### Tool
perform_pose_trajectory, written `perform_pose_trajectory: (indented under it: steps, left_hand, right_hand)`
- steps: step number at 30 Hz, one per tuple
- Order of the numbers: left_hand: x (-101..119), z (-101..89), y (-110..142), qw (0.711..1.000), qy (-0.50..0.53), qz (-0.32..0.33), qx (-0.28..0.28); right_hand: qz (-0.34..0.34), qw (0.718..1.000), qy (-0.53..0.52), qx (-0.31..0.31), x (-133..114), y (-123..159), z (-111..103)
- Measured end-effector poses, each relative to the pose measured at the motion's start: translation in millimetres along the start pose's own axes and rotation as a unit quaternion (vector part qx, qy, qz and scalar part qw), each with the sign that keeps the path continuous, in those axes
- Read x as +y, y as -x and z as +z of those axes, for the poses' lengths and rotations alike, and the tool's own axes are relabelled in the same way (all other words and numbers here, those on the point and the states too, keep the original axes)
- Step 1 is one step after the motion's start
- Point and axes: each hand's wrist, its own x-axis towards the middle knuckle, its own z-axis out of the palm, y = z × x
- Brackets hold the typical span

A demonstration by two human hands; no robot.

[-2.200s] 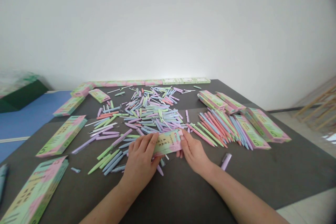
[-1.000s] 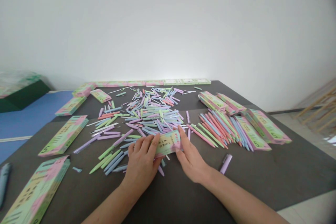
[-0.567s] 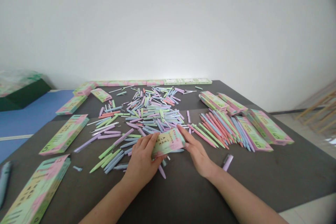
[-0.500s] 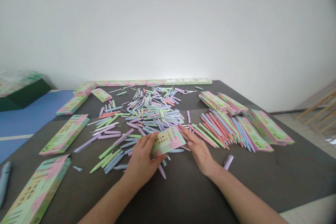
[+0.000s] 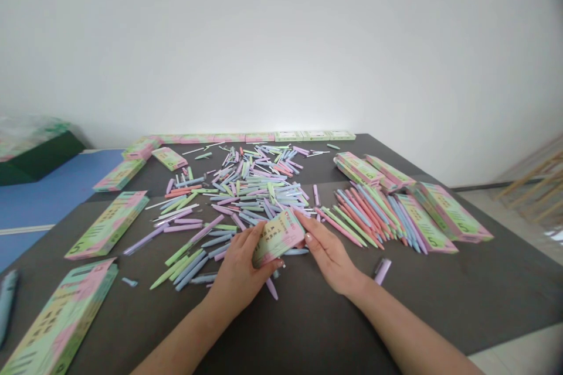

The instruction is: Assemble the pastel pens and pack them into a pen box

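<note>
A small pastel pen box (image 5: 278, 237), pink, yellow and green with printed characters, is held tilted over the pens. My left hand (image 5: 240, 263) wraps around its left end, thumb along the near edge. At the box's right end, my right hand (image 5: 328, 252) pinches with fingers at the far corner and thumb close to the near one. The end flap is hidden behind those fingers. Below the box a purple pen (image 5: 271, 288) points toward me. Left of my left hand lie several green pens (image 5: 178, 266) and blue pens (image 5: 192, 269).
A big heap of loose pens (image 5: 259, 187) covers the middle of the dark table (image 5: 316, 334). Sorted pens (image 5: 365, 217) fan out at right beside stacked boxes (image 5: 453, 211). More boxes (image 5: 108, 225) line the left side and back edge. A purple pen cap (image 5: 382, 271) lies near my right forearm.
My right fingers have come in from beside the box onto its right end. The box has tilted a little, its right end turned slightly toward me.
</note>
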Motion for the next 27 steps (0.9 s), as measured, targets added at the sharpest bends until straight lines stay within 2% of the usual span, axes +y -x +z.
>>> perform_pose_trajectory:
  steps: [11,16,23,27]
  left_hand:
    - [1,0.6,-1,0.998,-0.036,0.003,0.041]
    - [-1,2.2,-1,0.998,-0.048,0.011,0.047]
    - [0,2.9,0,0.999,-0.036,-0.006,0.036]
    - [6,2.2,0,0.999,0.019,-0.036,0.013]
  right_hand:
    - [-0.034,0.997,0.067,-0.012,-1,5,6]
    - [-0.023,0.997,0.070,-0.015,-1,5,8]
    - [0.021,1.000,0.017,0.005,-1,2,12]
    - [0.106,0.985,-0.127,0.055,7,-3,15]
